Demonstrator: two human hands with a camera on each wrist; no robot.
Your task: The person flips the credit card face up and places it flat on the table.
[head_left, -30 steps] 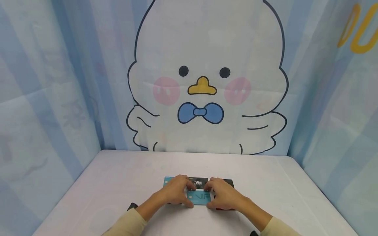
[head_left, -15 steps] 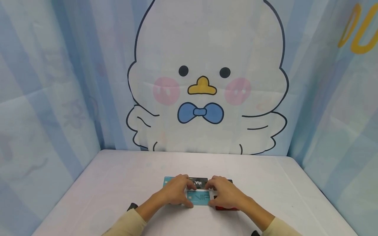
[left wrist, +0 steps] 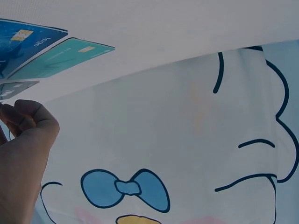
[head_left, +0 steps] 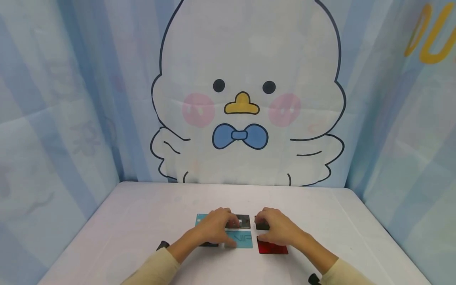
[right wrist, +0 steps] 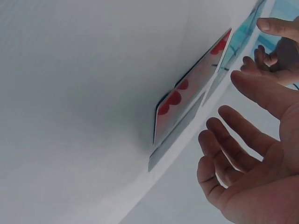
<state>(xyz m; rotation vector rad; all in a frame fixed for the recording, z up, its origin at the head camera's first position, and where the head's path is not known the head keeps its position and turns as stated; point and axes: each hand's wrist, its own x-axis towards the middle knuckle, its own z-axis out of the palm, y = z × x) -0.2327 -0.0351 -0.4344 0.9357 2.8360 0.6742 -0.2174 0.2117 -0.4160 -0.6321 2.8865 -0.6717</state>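
Six bank-style cards lie on the table in two rows. In the head view the far row has a light blue card (head_left: 201, 217), a black card (head_left: 245, 222) and a dark card (head_left: 262, 227). Nearer are a dark blue card (left wrist: 46, 31), a light blue VIP card (head_left: 243, 239) and a red card (head_left: 272, 248). My left hand (head_left: 215, 226) hovers over the left and middle cards, hiding much of the left pair. My right hand (head_left: 279, 227) is over the right pair, fingers loosely bent and holding nothing, clear of the cards in the right wrist view.
The white table (head_left: 153, 213) extends around the cards to its back edge. Behind it hangs a cloth backdrop (head_left: 246, 166) with a cartoon bird, and striped blue cloth (head_left: 53, 130) encloses the sides. Dark wrist devices show near both sleeves.
My right hand has moved right, away from the VIP card, and uncovered more of the red card. My left hand has lifted slightly, its thumb now overlapping the VIP card's left side.
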